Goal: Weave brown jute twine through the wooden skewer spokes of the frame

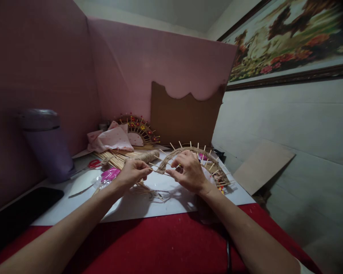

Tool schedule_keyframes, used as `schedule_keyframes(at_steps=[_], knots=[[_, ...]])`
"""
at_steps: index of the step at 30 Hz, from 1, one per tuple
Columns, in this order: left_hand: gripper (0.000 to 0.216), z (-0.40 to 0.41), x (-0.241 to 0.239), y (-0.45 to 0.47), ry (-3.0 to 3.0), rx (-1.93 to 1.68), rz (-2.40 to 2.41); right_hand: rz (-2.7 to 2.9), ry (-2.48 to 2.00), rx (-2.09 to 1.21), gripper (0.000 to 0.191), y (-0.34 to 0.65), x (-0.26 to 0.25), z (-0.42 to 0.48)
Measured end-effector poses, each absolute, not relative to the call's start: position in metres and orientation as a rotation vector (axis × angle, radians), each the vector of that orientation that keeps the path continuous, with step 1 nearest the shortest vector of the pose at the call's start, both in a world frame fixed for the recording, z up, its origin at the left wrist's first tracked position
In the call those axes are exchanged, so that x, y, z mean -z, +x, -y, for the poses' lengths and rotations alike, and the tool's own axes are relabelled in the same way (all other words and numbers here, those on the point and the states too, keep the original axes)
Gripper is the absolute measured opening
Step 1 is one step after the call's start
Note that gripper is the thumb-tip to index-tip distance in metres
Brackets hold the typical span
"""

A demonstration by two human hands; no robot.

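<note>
My left hand (135, 173) is closed in a pinch at the left end of a fan-shaped stick frame (175, 153), on what looks like a thin strand of twine. My right hand (190, 172) grips that same end between thumb and bent fingers. Brown twine is woven along the frame's arch, and pale stick tips poke out all round it. Part of the frame is hidden behind my right hand. Just beyond my left hand lies a roll of brown twine (145, 156), beside a bundle of thin sticks (107, 155).
A decorated fan (140, 127) and pink dotted cloth (111, 139) sit at the back, before a cardboard sheet (185, 118). Leftward are a purple tumbler (50, 150), red-handled scissors (95, 163), a magenta packet (110, 174) and a dark flat object (31, 205). Pink panels enclose the back and left.
</note>
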State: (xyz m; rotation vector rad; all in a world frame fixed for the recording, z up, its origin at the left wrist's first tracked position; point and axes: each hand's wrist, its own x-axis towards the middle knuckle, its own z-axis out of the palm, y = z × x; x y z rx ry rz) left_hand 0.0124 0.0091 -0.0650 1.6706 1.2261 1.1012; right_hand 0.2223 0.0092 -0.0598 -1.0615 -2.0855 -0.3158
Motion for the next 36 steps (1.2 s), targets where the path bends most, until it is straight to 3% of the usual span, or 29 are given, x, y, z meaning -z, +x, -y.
schedule_keyframes(at_steps=[10,21,31,36], knots=[[0.037,-0.009,0.061,0.005,1.545,-1.011,-1.137,2.142,-1.046,0.358,0.019,0.221,0.056,-0.005],[0.018,-0.001,0.049,0.013,1.609,-1.028,-1.267,2.123,-1.142,0.412,0.019,0.218,0.059,-0.005],[0.013,0.002,0.063,0.015,2.487,-1.164,-1.261,2.214,-1.104,0.413,0.021,0.216,0.063,-0.004],[0.007,0.000,0.060,0.011,2.491,-1.266,-1.277,2.249,-1.023,0.369,0.021,0.214,0.063,-0.001]])
